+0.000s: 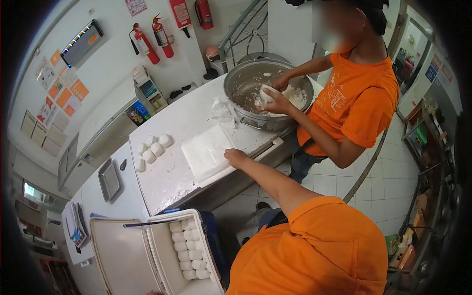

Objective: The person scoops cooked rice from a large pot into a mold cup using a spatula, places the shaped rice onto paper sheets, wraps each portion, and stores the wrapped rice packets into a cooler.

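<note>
Cooler (165, 253) held white lumps (189, 248), pot (265, 124) white mash (296, 96). Sheets (204, 153) roughly followed table (160, 182) edge; right hand (236, 158) at their side, couldn't tell grip.

Right hand (236, 158): on white sheets (206, 152), thin, smooth, paper or plastic, can't tell. Surface (172, 120) under them: white, smooth, worn rough and flaky at the corner left of the hand. Crumpled plastic bag (221, 112) just past the hand, thin, slightly glossy. Beyond it, metal pot (242, 78), dull grey. Left of the hand: white lumps (157, 149), matt; farther left, smooth metal tray (110, 182). Nearer than the hand: cooler (162, 255), smooth plastic. Sleeve (314, 216): matt orange cloth.
</note>
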